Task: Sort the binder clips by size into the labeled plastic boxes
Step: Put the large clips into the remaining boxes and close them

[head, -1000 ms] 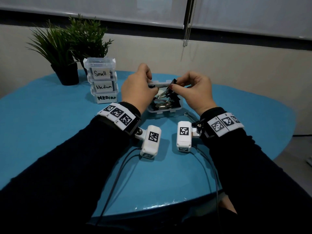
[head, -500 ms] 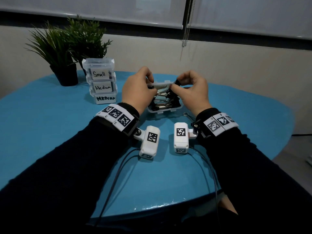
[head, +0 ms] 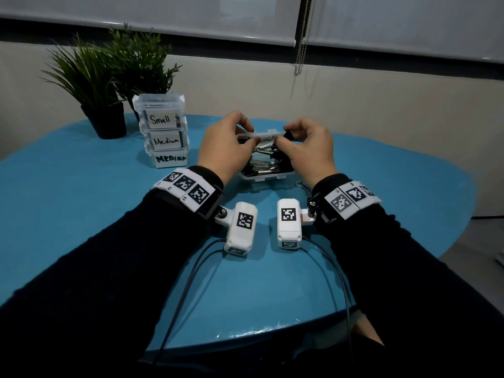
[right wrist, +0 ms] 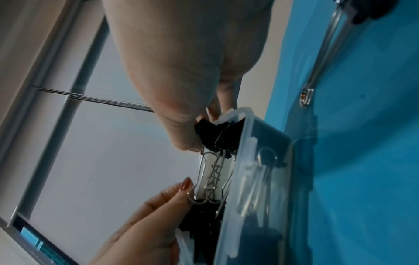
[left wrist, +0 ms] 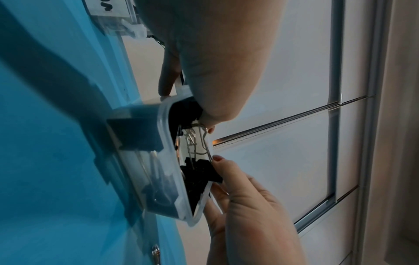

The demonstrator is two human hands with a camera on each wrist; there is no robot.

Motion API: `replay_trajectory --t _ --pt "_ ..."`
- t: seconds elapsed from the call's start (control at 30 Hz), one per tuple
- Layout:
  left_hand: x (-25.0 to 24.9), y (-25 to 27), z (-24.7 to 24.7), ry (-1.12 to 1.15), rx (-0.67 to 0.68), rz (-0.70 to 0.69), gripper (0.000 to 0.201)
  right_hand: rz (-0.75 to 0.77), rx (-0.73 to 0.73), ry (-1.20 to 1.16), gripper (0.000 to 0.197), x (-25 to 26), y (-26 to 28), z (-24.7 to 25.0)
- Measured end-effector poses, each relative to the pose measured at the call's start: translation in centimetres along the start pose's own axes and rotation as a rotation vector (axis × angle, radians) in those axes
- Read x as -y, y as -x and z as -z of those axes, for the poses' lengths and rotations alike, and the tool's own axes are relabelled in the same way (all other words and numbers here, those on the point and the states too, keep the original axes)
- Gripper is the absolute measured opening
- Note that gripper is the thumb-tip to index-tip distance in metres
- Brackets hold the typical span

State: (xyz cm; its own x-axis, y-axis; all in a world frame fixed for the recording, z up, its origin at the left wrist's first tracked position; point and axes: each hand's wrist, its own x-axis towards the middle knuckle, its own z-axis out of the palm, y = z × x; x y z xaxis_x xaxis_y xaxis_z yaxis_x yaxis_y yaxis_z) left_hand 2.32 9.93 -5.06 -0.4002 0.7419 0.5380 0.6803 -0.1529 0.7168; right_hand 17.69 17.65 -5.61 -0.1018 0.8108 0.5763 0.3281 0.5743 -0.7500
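Observation:
A clear plastic box (head: 266,177) full of large black binder clips sits mid-table between my hands. One large binder clip (right wrist: 213,136) lies across the top of the pile. My left hand (head: 246,137) pinches its wire handles (right wrist: 204,179) with the thumb on top. My right hand (head: 283,137) pinches its black body (left wrist: 199,172). The box's translucent lid (head: 259,134) stands raised at the far side, against the fingers of both hands. Three closed boxes are stacked at the left, labelled Small (head: 161,118), Medium (head: 166,140) and MEDIUM (head: 170,159).
A loose binder clip (head: 302,185) lies on the blue table (head: 81,214) by my right wrist. Two potted plants (head: 109,77) stand behind the stack. The table's curved edge runs close on the right and near sides. Camera cables trail toward me.
Both hands have lowered the clip they hold from above the box onto the pile inside it, and the lid now shows between the hands.

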Motion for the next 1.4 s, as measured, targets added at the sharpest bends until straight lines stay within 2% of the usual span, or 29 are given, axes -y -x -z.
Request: replay_trajectory --t 0.13,0.3,0.4,0.5,0.67,0.77,1.03,1.13,1.23,1.4 --pt "-0.1 0.0 0.0 0.027 -0.004 0.015 0.003 -0.004 -0.011 0.018 0.018 -0.3 -0.1 -0.1" --pt "-0.4 0.1 0.1 0.055 0.001 0.026 0.003 -0.016 -0.027 0.043 0.015 -0.3 -0.2 -0.1" --pt "-0.5 0.4 0.2 0.080 0.037 0.020 0.015 -0.017 -0.028 0.067 0.015 -0.3 -0.3 0.0" --pt "-0.6 0.5 0.2 0.009 0.091 -0.012 0.023 -0.018 -0.031 0.084 0.015 -0.2 -0.2 0.1" --pt "-0.1 0.1 0.0 -0.068 0.053 -0.038 0.017 -0.028 -0.018 0.055 0.016 0.1 0.0 0.1" --pt "0.1 0.1 0.0 -0.061 0.053 -0.022 0.020 -0.031 -0.013 0.051 0.016 0.3 0.2 0.2" --pt "0.2 -0.1 -0.3 0.121 0.056 0.112 0.040 -0.051 -0.002 0.053 0.017 0.6 0.4 0.3" --pt "0.1 -0.2 -0.5 0.215 0.026 0.106 0.044 -0.068 0.048 0.102 0.028 0.5 0.4 0.3" --pt "0.2 -0.1 -0.5 0.255 0.028 0.089 0.045 -0.127 0.179 0.093 0.036 0.5 0.6 0.5" --pt "0.6 -0.4 -0.3 0.343 0.071 0.089 0.039 -0.099 0.187 0.058 0.028 0.6 0.7 0.8"
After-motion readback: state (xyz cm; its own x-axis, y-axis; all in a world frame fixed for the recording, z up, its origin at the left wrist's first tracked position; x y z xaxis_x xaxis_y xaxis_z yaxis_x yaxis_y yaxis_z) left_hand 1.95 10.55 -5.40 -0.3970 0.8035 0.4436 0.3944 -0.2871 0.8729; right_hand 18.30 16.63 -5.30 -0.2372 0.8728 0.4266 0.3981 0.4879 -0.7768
